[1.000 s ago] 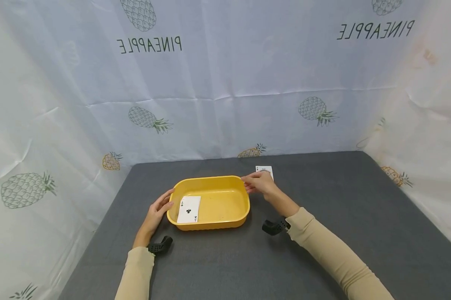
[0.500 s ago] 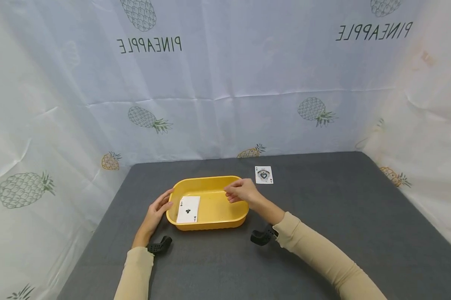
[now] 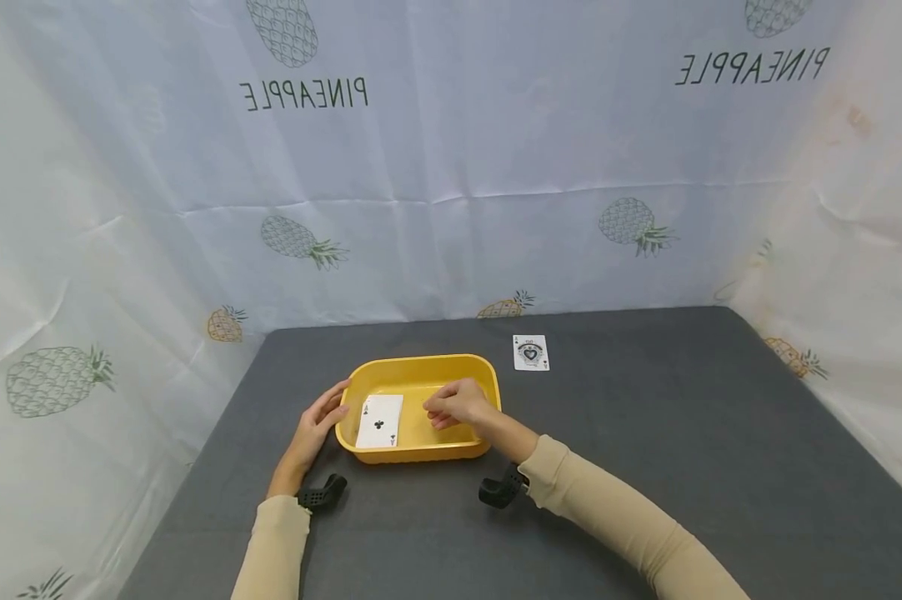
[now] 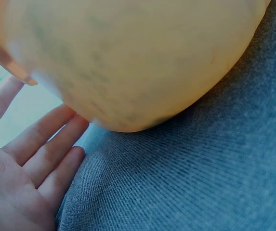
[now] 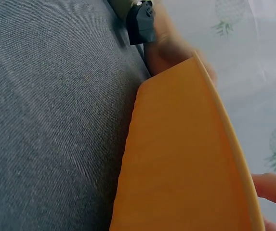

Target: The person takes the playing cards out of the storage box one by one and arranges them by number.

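A yellow rectangular tray stands on the grey cloth. Inside its left end lies a stack of playing cards, an ace of clubs face up on top. My left hand holds the tray's left rim, thumb over the edge and fingers against the outer wall. Over the tray's right half hovers my right hand, to the right of the stack, its fingers loosely curled; no card shows in it. An ace of spades lies face up on the cloth, behind the tray and to its right.
Dark grey cloth covers the table. White curtains with pineapple prints hang behind it and at both sides. A black wrist camera sits by the left sleeve, another black camera by the right.
My right hand has come away from beside the ace of spades, crossing leftward and nearer over the tray's right rim, which uncovers that card. The left hand stays at the tray's left rim.
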Action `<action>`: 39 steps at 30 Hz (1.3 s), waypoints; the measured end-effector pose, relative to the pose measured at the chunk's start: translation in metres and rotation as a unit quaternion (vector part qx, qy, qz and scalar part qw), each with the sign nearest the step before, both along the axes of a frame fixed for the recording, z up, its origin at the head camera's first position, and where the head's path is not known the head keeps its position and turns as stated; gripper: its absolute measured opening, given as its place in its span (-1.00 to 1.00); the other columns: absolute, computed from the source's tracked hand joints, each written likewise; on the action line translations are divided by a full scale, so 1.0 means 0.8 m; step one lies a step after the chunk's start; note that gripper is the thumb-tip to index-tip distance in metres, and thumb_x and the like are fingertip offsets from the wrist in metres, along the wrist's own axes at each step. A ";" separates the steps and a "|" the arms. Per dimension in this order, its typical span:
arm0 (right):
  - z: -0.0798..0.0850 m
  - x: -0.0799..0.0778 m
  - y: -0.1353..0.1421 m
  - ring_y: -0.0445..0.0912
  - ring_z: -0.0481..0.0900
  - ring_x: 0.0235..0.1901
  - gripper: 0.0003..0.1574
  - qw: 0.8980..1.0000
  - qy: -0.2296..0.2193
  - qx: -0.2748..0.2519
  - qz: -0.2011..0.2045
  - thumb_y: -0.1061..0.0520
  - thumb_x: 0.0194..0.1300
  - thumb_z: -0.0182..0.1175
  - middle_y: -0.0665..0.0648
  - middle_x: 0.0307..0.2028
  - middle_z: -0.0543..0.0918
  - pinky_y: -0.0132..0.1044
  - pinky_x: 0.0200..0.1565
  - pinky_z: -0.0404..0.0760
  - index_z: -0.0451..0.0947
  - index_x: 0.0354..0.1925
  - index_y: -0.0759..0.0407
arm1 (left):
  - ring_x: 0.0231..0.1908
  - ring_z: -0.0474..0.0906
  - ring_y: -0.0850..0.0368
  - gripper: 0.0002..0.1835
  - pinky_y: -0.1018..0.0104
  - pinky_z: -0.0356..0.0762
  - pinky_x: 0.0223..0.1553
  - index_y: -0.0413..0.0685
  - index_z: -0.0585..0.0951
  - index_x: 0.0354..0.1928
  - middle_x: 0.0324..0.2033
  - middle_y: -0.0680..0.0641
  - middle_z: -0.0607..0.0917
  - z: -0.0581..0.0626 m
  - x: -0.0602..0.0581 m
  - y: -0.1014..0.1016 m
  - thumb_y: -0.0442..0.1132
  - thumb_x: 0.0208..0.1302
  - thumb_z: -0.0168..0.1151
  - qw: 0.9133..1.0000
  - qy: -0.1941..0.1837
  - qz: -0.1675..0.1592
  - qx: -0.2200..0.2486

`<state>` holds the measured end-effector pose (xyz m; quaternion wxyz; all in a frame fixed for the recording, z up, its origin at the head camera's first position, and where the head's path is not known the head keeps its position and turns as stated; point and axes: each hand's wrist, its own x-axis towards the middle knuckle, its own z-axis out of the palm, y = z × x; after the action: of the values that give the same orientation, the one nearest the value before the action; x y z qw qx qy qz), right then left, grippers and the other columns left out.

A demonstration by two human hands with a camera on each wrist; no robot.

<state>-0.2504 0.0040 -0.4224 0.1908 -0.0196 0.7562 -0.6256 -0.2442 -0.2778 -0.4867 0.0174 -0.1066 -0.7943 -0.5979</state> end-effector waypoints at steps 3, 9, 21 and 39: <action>-0.005 0.000 -0.007 -0.24 0.59 -0.68 -0.77 1.000 -0.010 -0.002 0.007 0.27 0.20 0.29 0.11 -0.57 0.68 -0.17 -0.30 0.70 0.66 -0.25 0.48 | 0.02 0.44 0.66 -0.46 0.72 0.38 0.01 -0.16 0.27 0.41 0.29 -0.42 0.41 -0.001 0.001 0.001 -0.22 0.45 0.02 1.000 0.001 -0.001 -0.001; -0.015 -0.007 -0.029 -0.22 0.60 -0.67 -0.78 0.999 -0.042 -0.015 0.015 0.30 0.17 0.30 0.10 -0.59 0.67 -0.30 -0.40 0.69 0.66 -0.25 0.49 | 0.00 0.44 0.67 -0.46 0.73 0.36 0.01 -0.12 0.28 0.42 0.29 -0.41 0.41 0.000 0.001 0.000 -0.18 0.45 0.03 1.000 -0.004 0.005 -0.009; -0.014 -0.016 -0.057 -0.06 0.73 -0.53 -0.72 0.987 -0.152 0.005 -0.049 0.29 0.11 0.37 0.33 -0.30 0.77 -0.31 -0.43 0.68 0.66 -0.19 0.44 | 0.00 0.43 0.68 -0.45 0.75 0.34 0.00 -0.11 0.27 0.42 0.29 -0.40 0.41 0.002 -0.003 0.002 -0.18 0.45 0.03 1.000 -0.008 0.006 -0.008; -0.014 -0.014 -0.079 0.04 0.77 -0.42 -0.55 0.976 -0.183 -0.038 -0.112 0.41 0.03 0.37 0.35 -0.29 0.76 -0.23 -0.30 0.70 0.50 -0.06 0.43 | 0.03 0.42 0.68 -0.45 0.77 0.33 0.02 -0.11 0.25 0.43 0.31 -0.39 0.40 0.001 -0.002 0.001 -0.18 0.46 0.02 1.000 -0.009 0.003 -0.015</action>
<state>-0.2617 -0.0594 -0.4339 0.2534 0.1732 0.6818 -0.6640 -0.2457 -0.2769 -0.4858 0.0105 -0.0992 -0.8038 -0.5864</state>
